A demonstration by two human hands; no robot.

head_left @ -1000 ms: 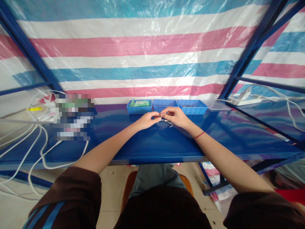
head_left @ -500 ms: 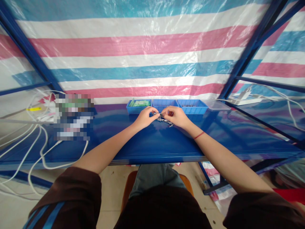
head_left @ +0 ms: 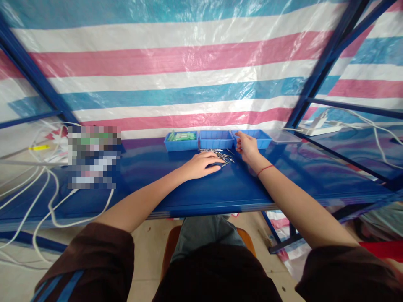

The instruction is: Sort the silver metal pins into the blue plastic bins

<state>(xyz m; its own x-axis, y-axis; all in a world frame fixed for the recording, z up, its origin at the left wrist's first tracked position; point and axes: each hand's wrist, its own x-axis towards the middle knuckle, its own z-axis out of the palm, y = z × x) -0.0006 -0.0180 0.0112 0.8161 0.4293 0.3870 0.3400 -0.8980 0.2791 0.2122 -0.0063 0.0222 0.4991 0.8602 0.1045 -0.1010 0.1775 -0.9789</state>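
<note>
While the left hand (head_left: 201, 165) lies low over the bench (head_left: 201, 193): its fingers are extended above the near side of the pile, the thumb parted from them; nothing is seen gripped.
Metal pieces (head_left: 227, 158): slim, silvery, loosely heaped at mid-bench just in front of the middle blue tray (head_left: 217, 145), pointing in several directions; exact type too small to tell.
Right hand (head_left: 247, 147): raised at the near left corner of the right blue tray (head_left: 265, 144), fingers curled inward; whether it holds a piece, or touches the tray, cannot be told.
Pile control: judged best with light left fingertips, so that the pieces neither roll nor spread.
Pick-up: pieces this thin should be pinched singly, near mid-length, between thumb and forefinger.
Tray clearance: the right wrist should pass above the tray wall; a knock could shift the row.
Left blue tray (head_left: 181, 147): contains a green packet (head_left: 182, 136).
Tray row: three trays side by side along the rear of the bench, with a clear plastic lid or tray (head_left: 286, 137) beside the right one.
Bench surface: blue and glossy; pieces will probably slide easily.
Bench left end: white cables (head_left: 53, 214) trail over the edge; a pixelated patch hides detail.
Room: striped plastic sheeting (head_left: 176, 63) behind, blue metal frame (head_left: 321, 73) around, pale floor (head_left: 146, 256) below.
</note>
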